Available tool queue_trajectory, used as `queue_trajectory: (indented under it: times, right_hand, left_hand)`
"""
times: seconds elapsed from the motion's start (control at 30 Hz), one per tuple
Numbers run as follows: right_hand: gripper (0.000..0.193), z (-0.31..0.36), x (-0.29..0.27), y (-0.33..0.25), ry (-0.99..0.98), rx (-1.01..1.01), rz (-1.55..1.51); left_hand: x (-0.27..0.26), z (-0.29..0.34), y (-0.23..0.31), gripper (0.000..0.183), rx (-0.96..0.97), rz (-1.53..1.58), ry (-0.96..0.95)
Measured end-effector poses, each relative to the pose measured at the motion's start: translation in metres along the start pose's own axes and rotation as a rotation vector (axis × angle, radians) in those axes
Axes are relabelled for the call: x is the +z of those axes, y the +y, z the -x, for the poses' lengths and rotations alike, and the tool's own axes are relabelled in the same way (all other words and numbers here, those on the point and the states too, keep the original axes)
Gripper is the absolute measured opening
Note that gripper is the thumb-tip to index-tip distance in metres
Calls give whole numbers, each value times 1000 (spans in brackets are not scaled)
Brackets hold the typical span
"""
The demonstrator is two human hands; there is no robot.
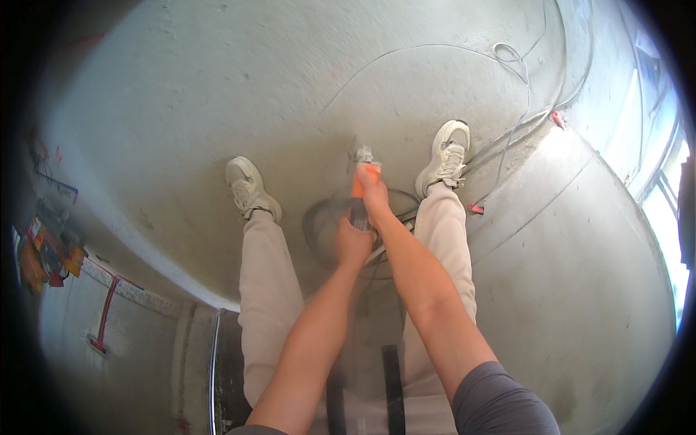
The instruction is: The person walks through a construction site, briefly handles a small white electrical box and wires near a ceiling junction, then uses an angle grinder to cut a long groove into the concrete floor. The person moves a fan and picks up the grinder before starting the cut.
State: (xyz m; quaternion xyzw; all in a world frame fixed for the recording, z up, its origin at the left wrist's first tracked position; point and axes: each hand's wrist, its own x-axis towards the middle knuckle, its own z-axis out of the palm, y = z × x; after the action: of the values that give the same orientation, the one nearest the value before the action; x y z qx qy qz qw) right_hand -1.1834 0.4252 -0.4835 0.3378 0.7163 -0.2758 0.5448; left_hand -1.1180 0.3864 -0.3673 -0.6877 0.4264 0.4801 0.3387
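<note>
Both my hands are wrapped round an orange and black angle grinder between my spread legs. My left hand grips its dark rear body. Farther forward, my right hand closes round the orange part near the head. The grinder's metal head points away from me toward the grey concrete surface. A dusty haze blurs the area round it, so whether the disc touches the concrete I cannot tell.
A dark cable lies coiled beneath my hands, by my right leg. Thin grey cables run across the far right, near a small red object. Another red piece lies beside my right shoe. Orange and red items are piled at far left.
</note>
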Motion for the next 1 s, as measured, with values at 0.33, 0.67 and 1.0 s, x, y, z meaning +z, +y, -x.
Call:
queue_trajectory:
  times: [0.33, 0.67, 1.0]
  right_hand:
    - [73, 3, -1, -21, -18, -60, -36]
    - [75, -7, -5, -44, 6, -109, 8]
    - [71, -26, -12, -64, -30, -108, 38]
  left_hand:
    - [1, -9, 9, 57, 10, -9, -13]
    - [6, -9, 30, 54, 77, 37, 60]
    - [16, -21, 44, 50, 92, 51, 54]
